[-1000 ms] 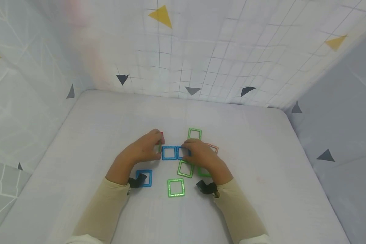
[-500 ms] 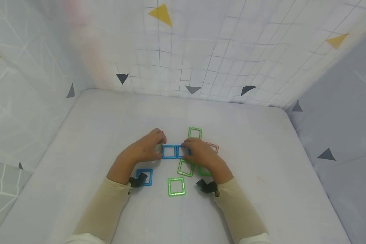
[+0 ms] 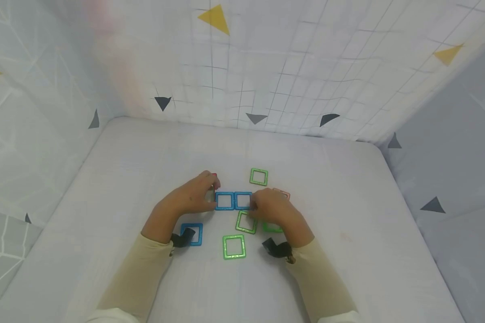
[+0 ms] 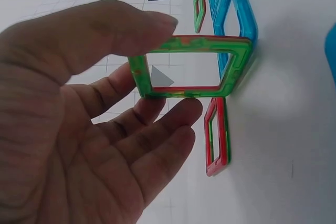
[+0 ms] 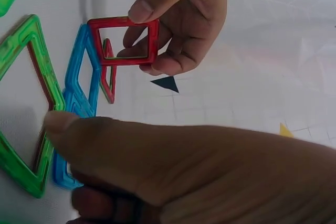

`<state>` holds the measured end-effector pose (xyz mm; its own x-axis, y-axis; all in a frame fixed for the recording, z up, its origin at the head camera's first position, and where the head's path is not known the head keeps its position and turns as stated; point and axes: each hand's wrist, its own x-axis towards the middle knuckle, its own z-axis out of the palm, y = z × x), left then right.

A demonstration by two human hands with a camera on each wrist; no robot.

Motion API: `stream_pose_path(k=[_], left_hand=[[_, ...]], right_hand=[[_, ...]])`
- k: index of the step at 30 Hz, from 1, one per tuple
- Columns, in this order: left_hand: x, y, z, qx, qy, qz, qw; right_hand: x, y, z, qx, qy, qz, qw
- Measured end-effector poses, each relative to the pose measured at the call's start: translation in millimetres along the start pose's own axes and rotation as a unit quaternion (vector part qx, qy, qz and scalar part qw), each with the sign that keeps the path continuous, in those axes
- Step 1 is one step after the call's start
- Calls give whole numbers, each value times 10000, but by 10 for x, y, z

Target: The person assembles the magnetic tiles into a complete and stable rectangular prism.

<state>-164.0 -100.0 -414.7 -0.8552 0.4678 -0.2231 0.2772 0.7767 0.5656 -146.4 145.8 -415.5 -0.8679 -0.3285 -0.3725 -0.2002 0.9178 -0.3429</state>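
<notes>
Two blue square magnetic tiles, a left one (image 3: pixel 224 208) and a right one (image 3: pixel 243 194), lie edge to edge on the table. At their left end my left hand (image 3: pixel 191 193) pinches a green-and-red square magnetic tile (image 4: pixel 210 44) between thumb and fingers. It stands upright against the blue edge. Beyond it, a red-and-green tile (image 4: pixel 226 140) lies flat on the table. My right hand (image 3: pixel 275 206) is at the right blue tile's outer edge, fingers loosely bent. Its thumb overlaps a corner of a green tile (image 5: pixel 39 51); whether they touch, I cannot tell.
A green tile (image 3: pixel 259 170) lies behind the blue pair. An orange-red tile (image 3: pixel 284 193) and another green tile (image 3: pixel 272 230) are partly hidden by the right hand. Nearer the front lie a green tile (image 3: pixel 234 257) and a blue tile (image 3: pixel 200 234), the latter below the left wrist.
My right hand has slid a little to the right, uncovering more of the right blue tile. My left hand moved slightly right, bringing its tile to the blue edge.
</notes>
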Motion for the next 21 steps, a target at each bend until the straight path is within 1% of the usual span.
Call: stream_pose_path(k=[4, 11, 18, 21], left_hand=[[-15, 0, -15, -189, -4, -51, 9998], [-12, -11, -18, -377, -22, -150, 9992], [-12, -18, -15, -380, -27, -110, 9992], [-13, -16, -18, -354, -26, -151, 9993]], right_hand=[[-16, -12, 16, -180, -125, 154, 9996], [-2, -1, 54, -317, -9, 243, 9992], [-22, -21, 38, -217, -52, 101, 9997], [-36, -21, 28, -86, -129, 51, 9999]])
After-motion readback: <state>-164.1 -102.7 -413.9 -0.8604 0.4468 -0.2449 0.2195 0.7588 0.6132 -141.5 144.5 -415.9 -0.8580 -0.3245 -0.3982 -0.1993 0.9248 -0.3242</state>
